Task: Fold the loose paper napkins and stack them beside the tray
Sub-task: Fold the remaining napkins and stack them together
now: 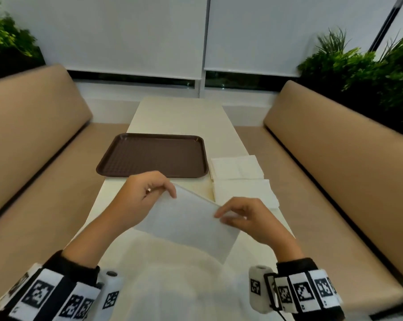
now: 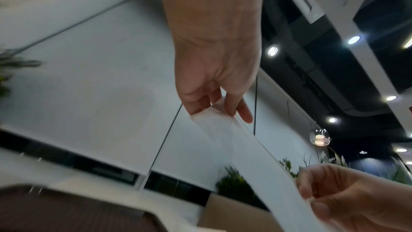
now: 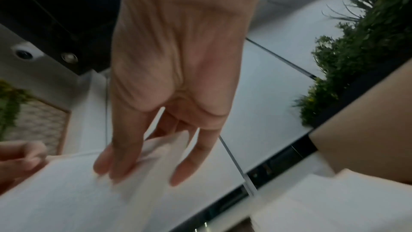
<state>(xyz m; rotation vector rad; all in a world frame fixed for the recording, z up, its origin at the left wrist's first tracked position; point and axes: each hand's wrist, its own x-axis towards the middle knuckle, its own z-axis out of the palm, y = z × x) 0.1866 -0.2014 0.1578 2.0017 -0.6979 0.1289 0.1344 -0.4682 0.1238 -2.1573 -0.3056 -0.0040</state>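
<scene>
napkin [image 1: 186,221] is held in the air above the near end of the table [image 1: 172,117], between tray [image 1: 153,156] and the person's body. left hand [image 1: 140,195] pinches the far left corner; the left wrist view shows thumb and fingers closed on the paper edge. right hand [image 1: 246,218] pinches the right corner, thumb and fingers clamped on the sheet. both grips are on the same upper edge, so the sheet hangs taut between them and slopes down toward the person.

procedure, judged from this position: bring the two pinched corners together or lower the held edge onto the opposite edge, align corners before creasing, then press the fold flat on the table. keep tension light; thin paper is likely to tear or skew if pulled hard. avoid releasing one corner early, or the sheet may droop and misalign.

appearance: napkin is white, thin, roughly rectangular, and smooth; light shows through it near the left fingertips. layer count cannot be told for certain.

stack [image 1: 240,179] of white napkins lies on the table just right of the tray, in two overlapping piles.
</scene>
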